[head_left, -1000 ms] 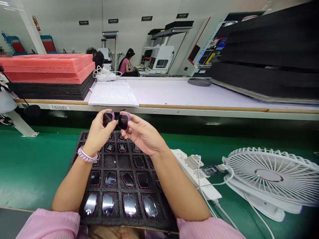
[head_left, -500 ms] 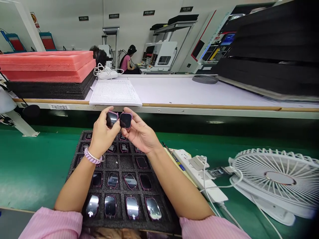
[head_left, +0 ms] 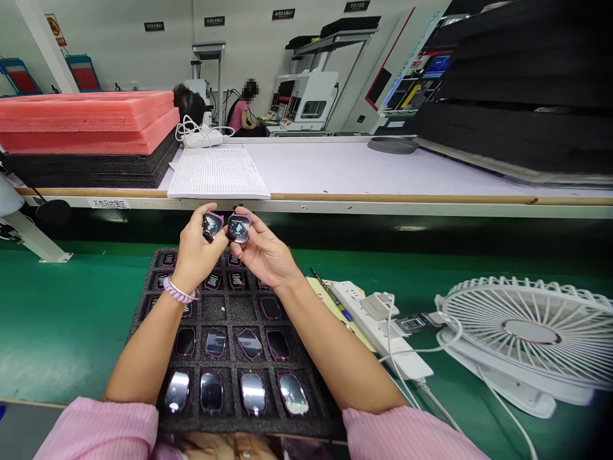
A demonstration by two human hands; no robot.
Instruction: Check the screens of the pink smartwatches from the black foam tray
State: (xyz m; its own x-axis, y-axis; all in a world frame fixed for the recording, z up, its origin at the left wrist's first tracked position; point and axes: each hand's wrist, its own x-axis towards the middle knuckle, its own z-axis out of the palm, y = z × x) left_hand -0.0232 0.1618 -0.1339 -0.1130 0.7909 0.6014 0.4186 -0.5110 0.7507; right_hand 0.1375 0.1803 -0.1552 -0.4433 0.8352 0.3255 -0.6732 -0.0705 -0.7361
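Two square smartwatch bodies without straps are held side by side above the far end of a foam tray. My left hand is closed on one purple-rimmed smartwatch, gripped at its edges. In my right hand is the other smartwatch. Both screens are lit with a dial-like picture and face me. Below them, the black foam tray holds more watches in its compartments, such as a dark-screened watch in the near row. Two middle compartments hold no watch. My forearms hide parts of the tray.
Right of the tray lie pens on yellow paper, a white power strip with cables, and a white fan. A raised shelf carries printed sheets, pink foam and black stacked trays. A person in pink sits beyond.
Both watch screens were dark and now show lit dials. My hands keep nearly the same hold, while the whole view has shifted slightly.
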